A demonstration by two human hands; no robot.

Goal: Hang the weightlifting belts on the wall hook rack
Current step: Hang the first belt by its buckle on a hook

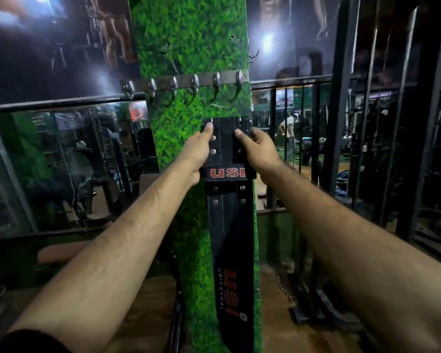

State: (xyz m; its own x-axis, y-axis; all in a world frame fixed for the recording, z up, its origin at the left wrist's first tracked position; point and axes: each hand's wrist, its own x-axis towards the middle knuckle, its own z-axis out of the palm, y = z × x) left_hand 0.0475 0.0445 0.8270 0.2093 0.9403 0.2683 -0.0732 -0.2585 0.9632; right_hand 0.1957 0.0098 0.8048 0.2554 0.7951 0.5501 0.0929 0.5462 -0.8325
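Note:
A black leather weightlifting belt [227,217] with red "USI" lettering hangs straight down in front of a green grass-patterned pillar [189,42]. My left hand [197,150] grips its upper left edge, thumb on the front. My right hand [256,149] grips the upper right edge at the same height. The belt's buckle end sits at the top, between my thumbs. A metal hook rack [186,84] with several bare hooks is fixed across the pillar, a short way above the belt's top edge.
A black railing [61,101] with glass panels runs left of the pillar, and black bars [339,98] stand on the right. A second hook [253,56] sticks out at the pillar's upper right edge. A person stands far behind the bars. Gym frames crowd the right side.

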